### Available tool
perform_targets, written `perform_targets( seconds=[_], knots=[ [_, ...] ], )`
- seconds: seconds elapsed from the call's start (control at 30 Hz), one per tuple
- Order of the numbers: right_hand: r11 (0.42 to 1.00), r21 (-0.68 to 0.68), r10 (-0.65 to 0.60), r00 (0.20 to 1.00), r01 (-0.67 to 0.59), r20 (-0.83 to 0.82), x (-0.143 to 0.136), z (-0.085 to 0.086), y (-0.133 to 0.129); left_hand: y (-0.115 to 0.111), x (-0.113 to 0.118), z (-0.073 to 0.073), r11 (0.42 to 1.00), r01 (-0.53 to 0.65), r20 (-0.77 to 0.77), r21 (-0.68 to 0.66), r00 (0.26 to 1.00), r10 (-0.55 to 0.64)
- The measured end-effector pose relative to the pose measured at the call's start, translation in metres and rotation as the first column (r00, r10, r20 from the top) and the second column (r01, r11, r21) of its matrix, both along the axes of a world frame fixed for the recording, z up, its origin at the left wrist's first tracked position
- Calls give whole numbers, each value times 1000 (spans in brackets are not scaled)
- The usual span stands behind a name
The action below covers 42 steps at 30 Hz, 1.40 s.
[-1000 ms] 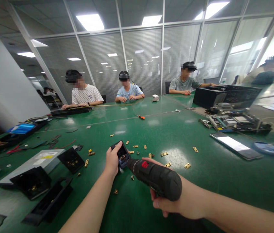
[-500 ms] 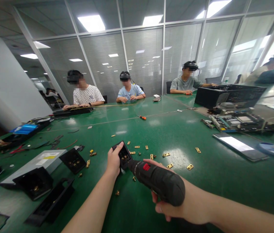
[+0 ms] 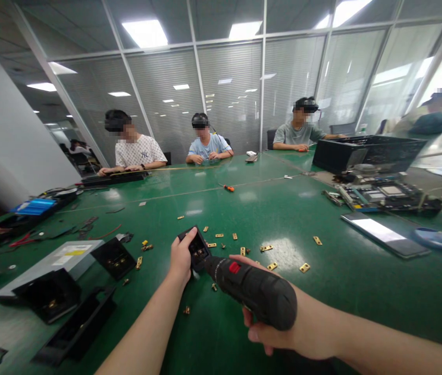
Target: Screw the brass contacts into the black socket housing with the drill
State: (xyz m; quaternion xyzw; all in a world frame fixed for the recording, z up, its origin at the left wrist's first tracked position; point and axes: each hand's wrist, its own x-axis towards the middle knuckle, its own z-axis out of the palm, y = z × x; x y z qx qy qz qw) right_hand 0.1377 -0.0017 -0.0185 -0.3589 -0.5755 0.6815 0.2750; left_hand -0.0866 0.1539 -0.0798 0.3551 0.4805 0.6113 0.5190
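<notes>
My left hand (image 3: 182,255) grips a small black box (image 3: 197,249) by its left side, thumb over the upper rim; brass-coloured fittings show inside. Wrapped round the handle of a black power drill (image 3: 254,289) with a red switch is my right hand (image 3: 268,323). The drill's nose points left into the lower right of the box; its tip is hidden. Several brass plates (image 3: 272,265) and small screws (image 3: 186,310) lie on the green table (image 3: 221,338) around the box and drill.
On the left are an open black box (image 3: 49,294), another black box (image 3: 114,259), a long black tray (image 3: 76,325) and a grey metal case (image 3: 84,255). At right lie a phone (image 3: 383,234), circuit boards (image 3: 393,192) and a black chassis (image 3: 365,153). Several people sit beyond.
The view has shifted slightly, so the table items appear a little further left. Both hands keep their hold on the box and drill, with little visible movement.
</notes>
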Motion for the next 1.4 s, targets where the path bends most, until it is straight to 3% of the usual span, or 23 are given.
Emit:
perform_targets(
  seconds=[0.33,0.97,1.4],
  knots=[
    [1000,6,11,1000,-11,19,0,5,0,-2,0,0,1000,-12,36,0,999,12],
    [1000,8,-5,1000,5,-14,1,-4,0,-2,0,1,1000,-9,35,-3,999,9],
    [1000,12,20,999,-20,-51,2,5,0,-3,3,5,1000,0,-5,-15,1000,0]
  ],
)
